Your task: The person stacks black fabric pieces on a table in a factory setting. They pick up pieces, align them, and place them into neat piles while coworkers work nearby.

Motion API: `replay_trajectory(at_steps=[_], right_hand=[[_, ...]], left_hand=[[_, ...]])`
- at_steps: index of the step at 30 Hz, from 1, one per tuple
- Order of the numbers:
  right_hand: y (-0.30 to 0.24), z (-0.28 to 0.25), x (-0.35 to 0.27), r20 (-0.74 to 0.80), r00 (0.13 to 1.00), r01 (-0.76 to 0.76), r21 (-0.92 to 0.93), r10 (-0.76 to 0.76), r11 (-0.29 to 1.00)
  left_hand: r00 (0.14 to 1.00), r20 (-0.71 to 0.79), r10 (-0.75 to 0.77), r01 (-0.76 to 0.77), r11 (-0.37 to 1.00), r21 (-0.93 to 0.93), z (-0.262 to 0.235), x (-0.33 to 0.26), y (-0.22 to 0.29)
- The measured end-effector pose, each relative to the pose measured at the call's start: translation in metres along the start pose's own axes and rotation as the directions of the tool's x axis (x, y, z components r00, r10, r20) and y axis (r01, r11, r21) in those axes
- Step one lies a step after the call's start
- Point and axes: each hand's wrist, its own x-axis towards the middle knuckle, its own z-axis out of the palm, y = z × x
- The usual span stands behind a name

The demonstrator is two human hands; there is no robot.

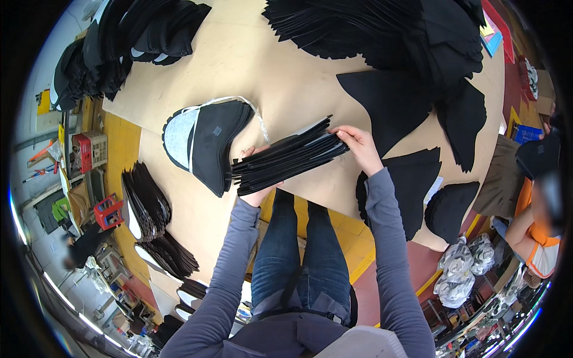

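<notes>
Above the table's near edge I hold a thick stack of black cut fabric pieces (289, 160), edges turned up and slightly fanned, with a grey-white layer showing near the top. My left hand (256, 196) is closed round the stack's left end, partly hidden beneath it. At the right end, the fingers and thumb of my right hand (360, 145) grip the pieces' edges. Just left of the stack lies a bundle of similar black pieces (222, 134) with a light rounded end (179, 142). A thin white strip (242, 100) runs around that bundle and loops loosely beside it.
A large black fabric pile (382, 30) covers the table's far right, with loose black panels (412, 185) nearer. More stacks stand far left (161, 27) and along the left edge (146, 200). Plastic-wrapped bundles (456, 274) sit on the floor. Another person (531, 232) is at the right.
</notes>
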Motion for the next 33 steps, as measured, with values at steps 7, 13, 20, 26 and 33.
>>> replay_trajectory(at_steps=[7, 13, 20, 26, 33], right_hand=[[-0.036, 0.002, -0.011, -0.553, 0.633, 0.333, -0.438, -0.542, 0.835], [-0.090, -0.095, -0.017, -0.687, 0.276, -0.035, -0.706, -0.672, 0.707], [-0.070, -0.026, -0.016, -0.443, 0.813, 0.317, -0.207, -0.378, 0.925], [-0.016, 0.035, -0.019, 0.023, 0.993, 0.112, 0.098, -0.114, 0.989], [-0.008, 0.049, 0.006, -0.126, 0.973, 0.192, -0.042, -0.195, 0.981]], left_hand=[[0.978, 0.166, -0.128, 0.148, 0.983, -0.110, -0.011, -0.003, 0.010], [0.962, 0.175, -0.211, 0.233, 0.965, -0.121, -0.009, -0.006, 0.003], [0.998, -0.008, -0.064, 0.059, 0.959, -0.278, -0.001, 0.010, 0.022], [0.988, -0.137, 0.074, -0.123, 0.912, -0.391, -0.003, 0.016, 0.016], [0.988, -0.097, -0.122, 0.085, 0.943, -0.321, -0.007, -0.012, 0.007]])
